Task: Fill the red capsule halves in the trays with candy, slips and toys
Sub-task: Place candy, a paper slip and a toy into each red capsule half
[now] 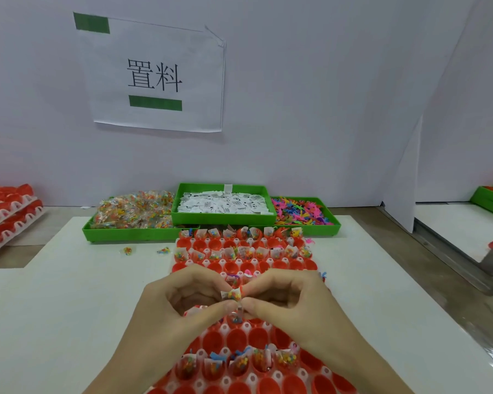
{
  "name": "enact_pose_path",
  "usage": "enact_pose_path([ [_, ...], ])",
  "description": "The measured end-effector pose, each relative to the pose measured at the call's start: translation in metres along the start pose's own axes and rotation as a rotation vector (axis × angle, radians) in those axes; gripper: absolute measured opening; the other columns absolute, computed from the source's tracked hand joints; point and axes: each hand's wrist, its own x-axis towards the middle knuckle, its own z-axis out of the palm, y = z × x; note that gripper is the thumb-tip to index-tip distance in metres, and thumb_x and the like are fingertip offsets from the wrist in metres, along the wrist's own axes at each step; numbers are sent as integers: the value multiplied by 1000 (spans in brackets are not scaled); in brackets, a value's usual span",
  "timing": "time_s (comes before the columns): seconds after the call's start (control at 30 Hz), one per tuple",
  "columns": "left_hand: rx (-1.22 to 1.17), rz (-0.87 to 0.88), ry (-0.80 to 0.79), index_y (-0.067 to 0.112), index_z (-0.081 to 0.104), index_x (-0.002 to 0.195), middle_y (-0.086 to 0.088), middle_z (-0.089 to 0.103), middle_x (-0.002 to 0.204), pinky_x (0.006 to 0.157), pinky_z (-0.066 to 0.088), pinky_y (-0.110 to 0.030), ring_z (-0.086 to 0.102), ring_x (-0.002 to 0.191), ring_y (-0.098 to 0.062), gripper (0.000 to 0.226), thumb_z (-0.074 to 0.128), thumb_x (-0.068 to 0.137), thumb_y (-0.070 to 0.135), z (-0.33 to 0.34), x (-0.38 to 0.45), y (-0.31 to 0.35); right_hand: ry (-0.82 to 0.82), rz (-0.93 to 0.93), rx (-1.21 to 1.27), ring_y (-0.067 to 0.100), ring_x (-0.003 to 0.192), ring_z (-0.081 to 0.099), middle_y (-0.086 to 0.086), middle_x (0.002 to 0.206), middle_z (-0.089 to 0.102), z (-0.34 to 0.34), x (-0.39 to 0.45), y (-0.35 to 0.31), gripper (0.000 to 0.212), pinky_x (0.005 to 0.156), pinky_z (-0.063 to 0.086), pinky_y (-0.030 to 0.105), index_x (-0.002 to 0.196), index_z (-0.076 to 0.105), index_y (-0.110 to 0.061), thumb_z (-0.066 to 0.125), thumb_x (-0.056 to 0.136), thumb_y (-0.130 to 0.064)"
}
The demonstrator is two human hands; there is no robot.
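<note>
Two hands: left hand (180, 302) and right hand (291, 300), each grip pinching one candy packet (232, 295)
Risk: packet slips, landing outside a red capsule half (235, 338)

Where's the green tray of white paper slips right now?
Head view, centre back: the green tray of white paper slips sits between the candy-packet tray and the tray of colourful plastic toys.

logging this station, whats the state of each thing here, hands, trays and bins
left hand: pinching the candy packet
right hand: pinching the same packet
candy packet: held above the tray, not yet in a capsule
capsule tray: some rows filled, others empty
candy bin: heaped
slip bin: full of white slips
toy bin: full of coloured toys
loose candy packets: lying on the table
</note>
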Motion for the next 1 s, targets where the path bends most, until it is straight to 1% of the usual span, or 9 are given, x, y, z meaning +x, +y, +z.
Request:
enact_pose_path([
  [0.2, 28, 27, -27, 22, 79, 95, -8, 77, 87, 74, 60, -24, 75, 80, -24, 25, 91, 74, 24, 5, -4, 3, -103, 16, -38, 17, 93, 77, 1, 98, 79, -13, -6, -7, 14, 86, 60, 25, 106, 79, -22, 71, 96, -16],
  [0.33, 114, 78, -2, 26, 79, 93, -3, 75, 81, 65, 55, -21, 70, 69, -19, 25, 89, 71, 28, 18, -10, 9, -109, 12, -126, 15, 90, 76, -2, 96, 79, -25, -15, -14, 13, 83, 59, 23, 100, 79, -27, 81, 88, -27],
  [0.47, 107, 124, -30, 28, 79, 92, 1, 78, 84, 67, 59, -22, 75, 74, -19, 21, 88, 73, 26, 39, -13, 15, -47, -8, -95, 20, 89, 76, 2, 97, 78, -35, -31, -7, 22, 84, 60, 27, 106, 78, -27, 83, 86, -21],
  [0.6, 133, 104, -159, 28, 81, 94, 8, 80, 86, 73, 62, -24, 78, 80, -14, 17, 85, 82, 16, 54, -9, 19, -2, -20, -151, 19, 90, 76, 1, 97, 78, -52, -48, -2, 19, 80, 59, 22, 103, 80, -28, 79, 89, -16],
  [0.7, 226, 96, -246, 23, 82, 95, 14, 79, 84, 75, 61, -21, 77, 80, -7, 18, 81, 86, 8, 63, -1, 18, 29, 7, -276, 16, 88, 74, -3, 95, 78, -62, -57, 2, 16, 76, 59, 24, 101, 79, -32, 79, 89, -22],
  [0.77, 349, 141, -281, 26, 82, 91, 20, 76, 81, 74, 57, -17, 73, 82, -3, 16, 83, 85, 12, 71, 3, 16, 35, 33, -372, 14, 86, 73, -9, 92, 78, -66, -61, 6, 14, 71, 58, 27, 100, 79, -37, 79, 87, -30],
  [0.83, 507, 176, -318, 31, 81, 88, 26, 73, 79, 75, 46, -12, 62, 91, -1, 10, 85, 83, 23, 77, 6, 13, 24, 70, -448, 14, 80, 72, -15, 89, 78, -66, -63, 10, 15, 65, 55, 32, 99, 78, -40, 80, 85, -35],
  [0.9, 572, 162, -359, 32, 79, 87, 29, 69, 74, 76, 37, -11, 53, 95, -2, 8, 84, 82, 28, 80, 6, 9, 10, 96, -491, 17, 77, 71, -19, 86, 77, -66, -64, 13, 15, 64, 53, 34, 99, 77, -41, 80, 85, -35],
  [1.0, 603, 129, -409, 35, 75, 84, 25, 70, 76, 78, 33, -11, 49, 92, -1, 9, 82, 82, 29, 81, 7, 5, 6, 86, -522, 10, 81, 73, -22, 84, 76, -66, -67, 16, 19, 62, 49, 17, 98, 77, -41, 82, 84, -29],
])
